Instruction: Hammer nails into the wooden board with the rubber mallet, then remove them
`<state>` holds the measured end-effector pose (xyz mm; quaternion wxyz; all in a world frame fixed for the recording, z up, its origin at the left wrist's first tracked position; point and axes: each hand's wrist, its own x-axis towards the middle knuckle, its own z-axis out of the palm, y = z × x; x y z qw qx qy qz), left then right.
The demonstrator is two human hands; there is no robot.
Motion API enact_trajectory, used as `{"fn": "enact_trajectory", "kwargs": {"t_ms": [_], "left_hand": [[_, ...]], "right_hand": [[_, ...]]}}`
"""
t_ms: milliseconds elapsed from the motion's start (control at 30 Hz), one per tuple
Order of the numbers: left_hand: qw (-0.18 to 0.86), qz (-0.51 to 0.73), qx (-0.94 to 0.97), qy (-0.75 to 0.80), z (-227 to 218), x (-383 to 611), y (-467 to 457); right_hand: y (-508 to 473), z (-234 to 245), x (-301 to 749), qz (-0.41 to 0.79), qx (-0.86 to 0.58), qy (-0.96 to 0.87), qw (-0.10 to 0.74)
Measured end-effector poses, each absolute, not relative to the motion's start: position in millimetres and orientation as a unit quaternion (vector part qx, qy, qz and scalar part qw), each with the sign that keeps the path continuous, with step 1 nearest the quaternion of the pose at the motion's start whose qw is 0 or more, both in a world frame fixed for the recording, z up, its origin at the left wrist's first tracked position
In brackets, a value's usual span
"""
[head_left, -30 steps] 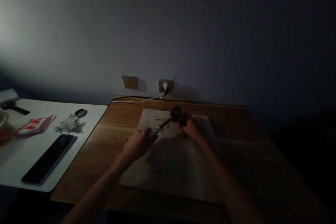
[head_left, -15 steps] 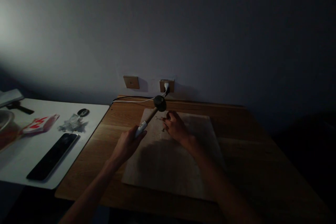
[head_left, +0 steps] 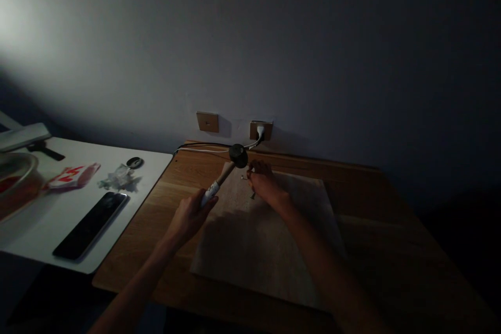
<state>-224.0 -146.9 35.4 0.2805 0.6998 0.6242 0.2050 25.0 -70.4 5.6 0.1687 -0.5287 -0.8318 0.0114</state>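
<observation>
My left hand [head_left: 191, 214] is closed around the white-wrapped grip of a mallet [head_left: 238, 156] with a dark head and a wooden handle. The mallet is tilted up and away, its head over the far part of a pale wooden board [head_left: 250, 250]. Over the board's far side, my right hand [head_left: 264, 180] has its fingers bent together at a small metal nail [head_left: 243, 177], whose head pokes out to the left. Just below those fingers a second nail [head_left: 252, 195] shows at the board. Dim light and the fingers hide where the nails end.
The board lies on a brown wooden table [head_left: 144, 229] against a wall with a socket and plugged-in cables [head_left: 203, 150]. On the white table [head_left: 156, 167] at left are a phone [head_left: 92, 227], a crumpled clear bag [head_left: 119, 177], a red-and-white packet [head_left: 74, 176], a round dark item [head_left: 135, 162] and a bowl [head_left: 31, 180].
The view has turned slightly left, so the tables and board sit further right. The mallet is still raised, slightly further left relative to the board. My right hand stays at the nails.
</observation>
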Motion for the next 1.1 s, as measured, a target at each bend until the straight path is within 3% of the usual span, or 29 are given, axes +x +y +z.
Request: {"fn": "enact_trajectory", "kwargs": {"t_ms": [67, 233, 433, 1100], "left_hand": [[0.286, 0.201, 0.698, 0.625, 35, -223, -147], [0.295, 0.184, 0.705, 0.619, 37, -216, -148], [0.301, 0.173, 0.734, 0.583, 29, -191, -146], [0.315, 0.159, 0.766, 0.537, 22, -156, -153]], "right_hand": [[-66, 1, 28, 0.024, -0.528, -0.828, 0.186], [-64, -5, 61, 0.112, -0.542, -0.758, 0.344], [-88, -13, 132, 0.177, -0.567, -0.672, 0.443], [-106, -31, 140, 0.142, -0.595, -0.703, 0.363]]}}
